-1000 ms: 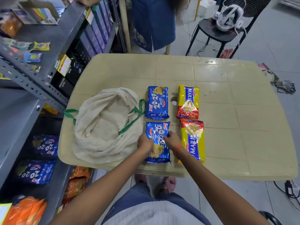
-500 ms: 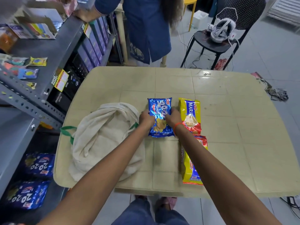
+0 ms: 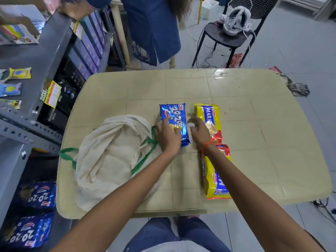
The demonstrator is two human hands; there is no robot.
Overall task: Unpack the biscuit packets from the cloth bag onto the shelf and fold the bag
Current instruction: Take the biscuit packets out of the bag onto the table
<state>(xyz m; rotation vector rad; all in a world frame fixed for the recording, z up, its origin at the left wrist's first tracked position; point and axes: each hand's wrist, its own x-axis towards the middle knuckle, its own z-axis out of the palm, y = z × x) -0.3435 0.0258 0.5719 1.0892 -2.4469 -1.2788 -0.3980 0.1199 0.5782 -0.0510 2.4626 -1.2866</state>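
Cloth makes up the largest task item: the bag [image 3: 107,157] is seen slumped on the table [image 3: 254,142] at about 9 o'clock from the hands, soft, light and shapeless by the look of it, with green handles [image 3: 143,160] trailing from its mouth. For folding, the handles or the corners are judged the best places to take hold, and the cloth would need flattening first.

Two yellow packets are laid end to end at 3 o'clock: the far one [image 3: 209,115] beside the right hand, the near one [image 3: 216,180] partly hidden under the right forearm. The blue packet [image 3: 174,120] is lying at 12 o'clock from the hands; whether a second blue packet is beneath it cannot be told. All are judged light, slick in their foil wrap and brittle inside, so a grasp across the long sides with mild pressure is advised, not by the crimped ends.

Both arms are extended forward over the table edge. The left hand [image 3: 168,136] is laid palm down on the blue packet's near half, fingers [image 3: 166,122] spread and pressing its top. The right hand [image 3: 199,132] is held just beside the packet's right edge, fingers curled and loosely parted; it appears blurred, and contact with any packet cannot be told.
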